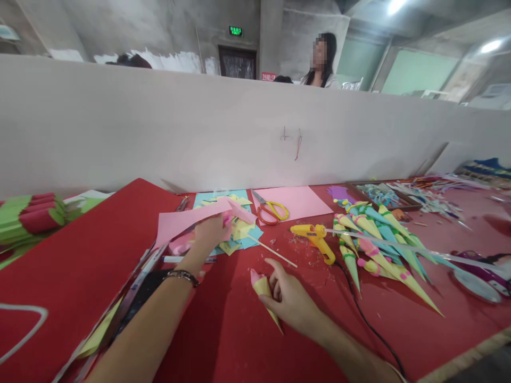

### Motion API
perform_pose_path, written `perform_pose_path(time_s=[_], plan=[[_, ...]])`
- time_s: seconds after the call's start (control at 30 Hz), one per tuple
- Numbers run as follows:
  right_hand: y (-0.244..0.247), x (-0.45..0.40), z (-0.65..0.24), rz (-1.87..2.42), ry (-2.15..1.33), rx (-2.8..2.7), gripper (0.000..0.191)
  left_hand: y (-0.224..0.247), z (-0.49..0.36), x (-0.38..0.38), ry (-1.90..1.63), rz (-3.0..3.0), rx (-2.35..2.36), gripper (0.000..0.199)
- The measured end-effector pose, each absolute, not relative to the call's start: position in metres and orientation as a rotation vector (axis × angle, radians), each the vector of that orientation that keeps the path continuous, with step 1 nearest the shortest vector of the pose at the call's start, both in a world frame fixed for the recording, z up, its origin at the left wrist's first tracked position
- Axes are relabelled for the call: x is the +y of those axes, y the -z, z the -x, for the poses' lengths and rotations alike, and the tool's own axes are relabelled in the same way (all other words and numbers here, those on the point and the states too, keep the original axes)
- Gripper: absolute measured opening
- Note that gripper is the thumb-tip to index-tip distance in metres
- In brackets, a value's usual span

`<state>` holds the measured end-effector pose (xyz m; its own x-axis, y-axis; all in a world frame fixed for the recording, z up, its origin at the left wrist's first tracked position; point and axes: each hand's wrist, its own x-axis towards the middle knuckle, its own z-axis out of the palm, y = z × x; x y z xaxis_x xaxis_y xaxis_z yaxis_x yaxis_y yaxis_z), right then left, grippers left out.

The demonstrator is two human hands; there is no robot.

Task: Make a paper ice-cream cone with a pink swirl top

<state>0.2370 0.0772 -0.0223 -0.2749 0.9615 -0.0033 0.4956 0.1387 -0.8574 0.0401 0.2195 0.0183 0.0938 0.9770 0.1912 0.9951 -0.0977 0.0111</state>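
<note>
My right hand (291, 300) is at the middle of the red table, with its thumb and curled fingers closed on a small yellow paper cone (262, 287). Pink paper shows at the cone's wide end, and its point slants down to the right. My left hand (209, 231) reaches into a pile of yellow and blue paper pieces (241, 229), at the edge of a raised pink paper sheet (181, 221); its fingers are hidden there. A thin white stick (275, 251) lies between the two hands.
Scissors (273, 210) lie on pink paper behind the pile. To the right are a yellow glue gun (317, 239) with a black cord and a heap of finished paper cones (383, 239). A white partition (223, 127) stands behind; a person (329, 80) is beyond it.
</note>
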Motion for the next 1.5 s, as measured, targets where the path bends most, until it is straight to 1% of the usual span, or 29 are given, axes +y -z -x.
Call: perform_pose_path(time_s=[0.1,0.17,0.27,0.3,0.37,0.47,0.5,0.57,0.63,0.7,0.83,0.87,1.0,1.13,1.2,1.33,1.5], plan=[[0.019,0.076,-0.236,1.354,-1.060,-1.839,0.055,-0.024,-0.038,0.218,0.257,2.359,-2.000,0.029],[0.018,0.077,-0.234,1.329,-1.065,-1.811,0.050,-0.033,-0.036,0.212,0.291,2.508,-1.920,0.027],[0.019,0.079,-0.233,1.344,-0.983,-1.746,0.049,-0.045,-0.033,0.192,0.365,2.744,-1.795,0.027],[0.020,0.080,-0.233,1.344,-0.941,-1.721,0.049,-0.048,-0.033,0.183,0.390,2.803,-1.783,0.028],[0.019,0.082,-0.234,1.305,-0.883,-1.658,0.046,-0.049,-0.033,0.162,0.443,2.889,-1.776,0.037],[0.018,0.084,-0.236,1.151,-0.890,-1.575,0.042,-0.040,-0.036,0.130,0.514,3.012,-1.741,0.042],[0.017,0.084,-0.237,1.091,-0.905,-1.572,0.041,-0.035,-0.038,0.121,0.568,3.077,-1.722,0.040],[0.016,0.083,-0.237,0.999,-0.915,-1.591,0.039,-0.026,-0.042,0.107,0.843,3.249,-1.755,0.034],[0.016,0.083,-0.237,0.969,-0.884,-1.593,0.038,-0.019,-0.045,0.097,1.029,3.244,-1.821,0.029],[0.016,0.082,-0.237,0.979,-0.843,-1.579,0.036,-0.015,-0.045,0.092,1.099,3.184,-1.875,0.025],[0.015,0.078,-0.235,0.978,-0.811,-1.692,0.024,-0.011,-0.042,0.088,1.210,3.180,-1.878,0.022],[0.015,0.076,-0.234,0.969,-0.806,-1.734,0.026,-0.009,-0.042,0.087,1.228,3.203,-1.879,0.022],[0.016,0.070,-0.233,0.934,-0.825,-1.838,0.047,-0.003,-0.043,0.085,1.359,3.169,-1.936,0.021],[0.014,0.068,-0.233,0.901,-0.862,-1.822,0.057,-0.001,-0.045,0.085,1.472,3.027,-1.990,0.022],[0.012,0.068,-0.232,0.873,-0.884,-1.770,0.053,-0.002,-0.046,0.084,1.501,2.965,-2.013,0.022],[0.007,0.067,-0.228,0.847,-0.880,-1.704,0.039,-0.006,-0.045,0.083,1.550,2.960,-1.990,0.020],[0.008,0.068,-0.228,0.839,-0.992,-1.668,0.039,-0.006,-0.046,0.081,1.539,2.865,-1.983,0.020]])
